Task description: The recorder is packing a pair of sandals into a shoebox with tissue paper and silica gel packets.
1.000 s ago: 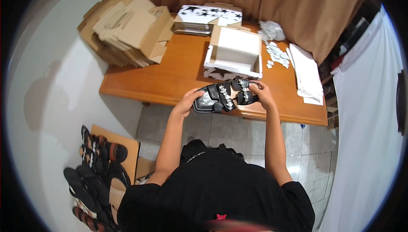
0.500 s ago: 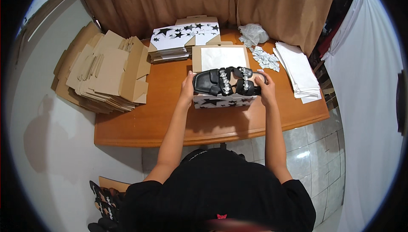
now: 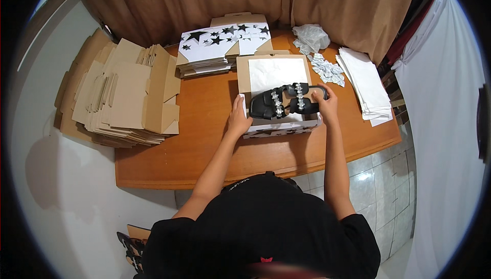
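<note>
A black sandal [image 3: 262,106] with jewelled straps lies tilted over an open shoebox [image 3: 280,131] whose white outside bears black stars. I cannot tell whether a second sandal is tucked against it. My right hand [image 3: 328,106] is closed round its heel end, thumb on the insole. At the box's left wall, my left hand [image 3: 238,119] grips the edge beside the sandal's toe. White paper [image 3: 273,72] covers part of the raised brown lid behind the sandal. Most of the box's inside is hidden under the sandal.
Flattened brown cartons [image 3: 125,87] are piled on the left. Folded star-printed boxes [image 3: 220,41] stand behind. At the back right are a plastic bag [image 3: 311,38], small white packets [image 3: 328,70] and a stack of white sheets [image 3: 364,84]. More sandals [image 3: 132,251] show at lower left.
The sandal has tilted and shifted right, baring part of the box's inside. My left hand has moved from the sandal's toe to the box's left wall. The view has shifted slightly.
</note>
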